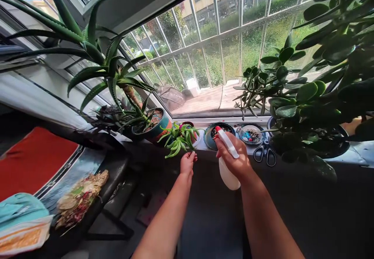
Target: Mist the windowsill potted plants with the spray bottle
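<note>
My right hand [233, 157] is wrapped round a spray bottle [229, 175] with a white trigger head and red nozzle, which points toward the left and the window. With its fingertips pinched, my left hand [187, 163] touches the lower edge of a small bright-green succulent [178, 140] and appears to hold a leaf. The succulent stands in a small pot on the windowsill [201, 145], its leaves hanging over the front. Just behind the spray head sits a round dark pot [209, 136] of soil, partly covered by my right hand.
A shallow dish [251, 134] of pebbles and black-handled scissors [265, 155] lie right of the bottle. A large jade plant [315, 99] fills the right; a tall aloe [108, 68] leans from a pot [160, 124] at left. A chair [117, 173] holds dried plant scraps [82, 198].
</note>
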`<move>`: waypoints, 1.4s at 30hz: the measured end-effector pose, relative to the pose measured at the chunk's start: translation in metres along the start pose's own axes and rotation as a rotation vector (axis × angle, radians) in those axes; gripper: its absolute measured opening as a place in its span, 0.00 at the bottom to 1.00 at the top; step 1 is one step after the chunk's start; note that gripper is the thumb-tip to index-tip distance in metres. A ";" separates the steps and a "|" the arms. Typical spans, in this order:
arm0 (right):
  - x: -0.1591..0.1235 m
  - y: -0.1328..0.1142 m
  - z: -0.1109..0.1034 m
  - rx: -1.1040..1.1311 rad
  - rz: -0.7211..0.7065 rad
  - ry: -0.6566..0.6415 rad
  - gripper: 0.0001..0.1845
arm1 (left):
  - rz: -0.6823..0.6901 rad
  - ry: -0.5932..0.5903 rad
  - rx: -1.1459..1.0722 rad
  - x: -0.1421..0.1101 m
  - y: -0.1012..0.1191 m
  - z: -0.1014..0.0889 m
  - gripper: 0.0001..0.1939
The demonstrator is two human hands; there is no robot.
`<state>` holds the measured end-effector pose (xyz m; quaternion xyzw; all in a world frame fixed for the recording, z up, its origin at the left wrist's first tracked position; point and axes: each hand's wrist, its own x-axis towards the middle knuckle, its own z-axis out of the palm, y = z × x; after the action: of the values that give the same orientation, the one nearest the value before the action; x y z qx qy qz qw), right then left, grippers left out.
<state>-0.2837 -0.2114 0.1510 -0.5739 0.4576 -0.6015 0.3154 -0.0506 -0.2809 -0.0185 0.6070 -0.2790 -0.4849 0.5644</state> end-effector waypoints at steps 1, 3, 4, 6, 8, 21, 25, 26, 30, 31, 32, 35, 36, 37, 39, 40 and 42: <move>0.000 0.000 0.000 0.014 0.011 0.000 0.15 | 0.004 0.007 0.011 0.000 0.001 0.002 0.26; 0.002 -0.001 -0.001 0.056 0.035 -0.032 0.15 | 0.006 0.000 0.043 -0.002 0.002 0.004 0.25; 0.002 -0.002 -0.001 0.068 0.039 -0.044 0.15 | 0.002 -0.018 0.062 -0.005 0.002 0.004 0.24; 0.003 -0.002 0.000 0.080 0.043 -0.066 0.15 | -0.023 -0.075 0.108 -0.017 0.000 0.002 0.24; 0.003 -0.001 0.004 0.079 0.049 -0.073 0.15 | -0.061 -0.149 0.169 -0.037 -0.003 -0.005 0.29; -0.024 -0.002 0.039 -0.124 0.009 -0.243 0.21 | 0.202 -0.466 1.284 -0.286 0.023 -0.225 0.31; -0.055 -0.002 0.050 -0.113 -0.017 -0.267 0.26 | 0.497 -0.225 1.573 -0.344 -0.011 -0.318 0.36; -0.065 -0.001 0.053 -0.087 -0.019 -0.274 0.26 | 0.597 -0.193 1.628 -0.353 -0.021 -0.334 0.37; -0.110 -0.001 0.061 0.017 0.057 -0.294 0.26 | 0.839 -0.090 1.694 -0.369 -0.041 -0.360 0.25; -0.123 -0.003 0.064 0.033 0.074 -0.280 0.26 | 0.845 -0.059 1.675 -0.369 -0.041 -0.360 0.24; -0.138 -0.005 0.066 0.047 0.086 -0.265 0.26 | 0.840 -0.042 1.651 -0.369 -0.040 -0.359 0.24; -0.186 -0.016 0.075 0.091 0.123 -0.215 0.24 | 0.826 -0.053 1.583 -0.367 -0.038 -0.357 0.25; -0.201 -0.021 0.078 0.103 0.136 -0.208 0.25 | 0.829 -0.057 1.564 -0.366 -0.039 -0.359 0.25; -0.216 -0.028 0.080 0.119 0.148 -0.201 0.25 | 0.833 -0.055 1.542 -0.366 -0.041 -0.360 0.25; -0.240 -0.045 0.085 0.149 0.171 -0.204 0.26 | 0.836 -0.051 1.487 -0.364 -0.048 -0.366 0.24; -0.249 -0.055 0.087 0.159 0.180 -0.197 0.27 | 0.829 -0.055 1.454 -0.362 -0.052 -0.369 0.25; -0.260 -0.079 0.088 0.164 0.188 -0.175 0.28 | 0.797 -0.082 1.379 -0.358 -0.060 -0.375 0.29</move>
<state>-0.1491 0.0377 0.1114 -0.5511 0.4293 -0.5524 0.4548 0.1414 0.2044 -0.0178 0.6556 -0.7327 0.0135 0.1820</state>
